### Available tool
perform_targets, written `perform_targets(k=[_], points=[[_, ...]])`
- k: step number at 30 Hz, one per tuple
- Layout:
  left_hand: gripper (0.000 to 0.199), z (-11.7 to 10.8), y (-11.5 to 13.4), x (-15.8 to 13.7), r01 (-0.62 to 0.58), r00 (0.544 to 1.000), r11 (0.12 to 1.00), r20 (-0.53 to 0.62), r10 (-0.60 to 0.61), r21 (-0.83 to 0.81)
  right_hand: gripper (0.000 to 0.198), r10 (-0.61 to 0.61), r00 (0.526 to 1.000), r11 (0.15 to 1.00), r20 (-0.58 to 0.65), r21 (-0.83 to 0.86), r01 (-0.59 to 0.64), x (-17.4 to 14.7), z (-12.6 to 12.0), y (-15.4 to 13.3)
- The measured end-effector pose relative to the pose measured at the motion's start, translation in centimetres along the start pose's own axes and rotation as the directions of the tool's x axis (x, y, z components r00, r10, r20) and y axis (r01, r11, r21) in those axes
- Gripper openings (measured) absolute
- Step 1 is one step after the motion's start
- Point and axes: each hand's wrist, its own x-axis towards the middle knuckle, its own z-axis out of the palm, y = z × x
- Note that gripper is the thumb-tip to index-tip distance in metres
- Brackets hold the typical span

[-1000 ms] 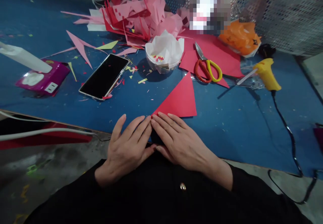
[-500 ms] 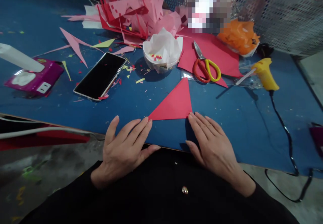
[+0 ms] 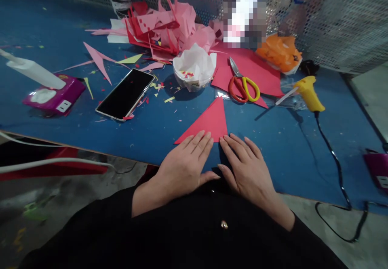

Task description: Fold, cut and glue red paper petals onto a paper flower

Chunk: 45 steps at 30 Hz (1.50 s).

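Note:
A folded red paper triangle (image 3: 209, 119) lies flat on the blue table near its front edge, its peak pointing away from me. Fingers stretched, my left hand (image 3: 188, 162) rests its fingertips on the paper's lower edge, near the middle. My right hand (image 3: 247, 162) touches the triangle's lower right corner with its fingertips, fingers extended. Just beyond the paper are scissors (image 3: 242, 85) with one red and one yellow handle, lying partly on red paper sheets (image 3: 266, 73).
A phone (image 3: 125, 95), a tissue pack (image 3: 65, 95) and a white-lined bowl of paper bits (image 3: 194, 69) stand left and centre. Crumpled pink paper (image 3: 182, 18) is piled behind. At right are a yellow glue gun (image 3: 311, 93) with a black cord and an orange-lined bowl (image 3: 280, 53).
My left hand has slid right along the paper's lower edge, from the left corner to near the middle. My right hand stays at the right corner. The view has shifted slightly.

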Motion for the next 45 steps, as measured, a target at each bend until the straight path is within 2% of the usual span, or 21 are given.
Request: perform_targets(k=[5,8,12,15,17,19,21,22,24,25,26,27,28,30,32,34,36,39,40,42,45], points=[[0.056,-2.1,-1.1,-3.5,0.109,0.994,0.989,-0.021,-0.107,0.1,0.046,0.001,0.999,1.0,-0.037,-0.002,-0.001,0.3,-0.1,0.0],[0.043,-3.1,-1.6,-5.2,0.14,0.99,0.982,-0.039,-0.136,0.13,0.039,-0.062,0.996,0.996,-0.071,-0.064,0.057,1.3,-0.6,0.4],[0.026,-3.0,-2.2,-5.7,0.161,0.972,0.985,-0.183,-0.147,0.063,0.03,-0.227,0.972,0.965,-0.057,-0.147,0.217,3.8,-1.9,1.0],[0.017,-2.5,-2.6,-4.8,0.25,0.92,0.968,-0.304,-0.248,-0.033,0.024,-0.344,0.939,0.923,0.001,-0.186,0.338,5.8,-2.3,0.8],[0.017,-2.5,-2.7,-3.5,0.329,0.875,0.932,-0.322,-0.361,-0.151,0.021,-0.362,0.93,0.911,0.066,-0.187,0.368,6.6,-2.1,0.3],[0.019,-2.8,-2.6,-1.6,0.39,0.815,0.846,-0.29,-0.501,-0.364,0.02,-0.344,0.934,0.918,0.102,-0.174,0.357,7.0,-1.5,-0.3],[0.019,-3.3,-2.3,0.8,0.431,0.718,0.634,-0.181,-0.672,-0.642,0.021,-0.297,0.952,0.946,0.079,-0.11,0.305,7.1,-0.9,-0.6],[0.02,-3.5,-2.2,2.1,0.405,0.668,0.502,-0.128,-0.733,-0.764,0.021,-0.258,0.965,0.965,0.045,-0.039,0.26,7.2,-0.7,-0.5],[0.017,-3.9,-2.1,4.9,0.227,0.557,0.272,-0.105,-0.824,-0.935,0.02,-0.158,0.987,0.979,-0.035,0.123,0.162,7.5,-0.6,0.3],[0.014,-4.1,-2.2,6.3,0.135,0.506,0.222,-0.125,-0.853,-0.966,0.02,-0.107,0.991,0.979,-0.074,0.168,0.119,7.9,-0.8,1.0],[0.012,-4.4,-2.5,7.6,0.062,0.461,0.209,-0.157,-0.873,-0.976,0.021,-0.039,0.992,0.976,-0.123,0.207,0.065,8.3,-1.2,1.9],[0.015,-4.6,-2.8,8.9,0.022,0.438,0.204,-0.174,-0.882,-0.979,0.022,0.058,0.982,0.959,-0.18,0.283,-0.005,8.8,-1.7,2.9],[0.02,-4.8,-3.3,10.0,-0.015,0.402,0.205,-0.194,-0.895,-0.979,0.022,0.176,0.958,0.915,-0.228,0.397,-0.073,9.4,-2.2,3.9],[0.029,-5.2,-4.7,12.0,-0.067,0.371,0.204,-0.214,-0.903,-0.977,0.025,0.409,0.879,0.715,-0.247,0.685,-0.141,10.5,-3.5,6.0],[0.034,-5.4,-6.2,13.6,-0.093,0.394,0.178,-0.201,-0.897,-0.98,0.03,0.504,0.841,0.514,-0.197,0.851,-0.109,11.4,-4.4,7.6],[0.035,-5.0,-7.5,14.7,-0.085,0.432,0.155,-0.177,-0.884,-0.984,0.034,0.491,0.853,0.465,-0.177,0.881,-0.085,11.9,-4.7,8.5],[0.042,-4.3,-8.2,15.5,0.007,0.556,0.095,-0.075,-0.828,-0.995,0.036,0.488,0.862,0.407,-0.14,0.91,-0.082,12.0,-4.4,8.8],[0.058,-3.0,-8.1,15.7,0.09,0.694,-0.025,0.081,-0.716,-0.996,0.038,0.481,0.874,0.333,-0.074,0.937,-0.104,11.7,-3.4,8.5],[0.061,-2.7,-7.8,15.6,0.104,0.72,-0.067,0.121,-0.683,-0.992,0.039,0.477,0.877,0.313,-0.052,0.943,-0.114,11.6,-3.1,8.4],[0.063,-2.3,-7.2,15.3,0.104,0.756,-0.11,0.151,-0.637,-0.988,0.039,0.467,0.884,0.277,-0.009,0.951,-0.137,11.4,-2.6,8.2],[0.06,-2.0,-6.5,14.9,0.066,0.738,-0.113,0.124,-0.663,-0.991,0.041,0.441,0.896,0.233,0.058,0.956,-0.177,11.4,-2.0,8.1]])
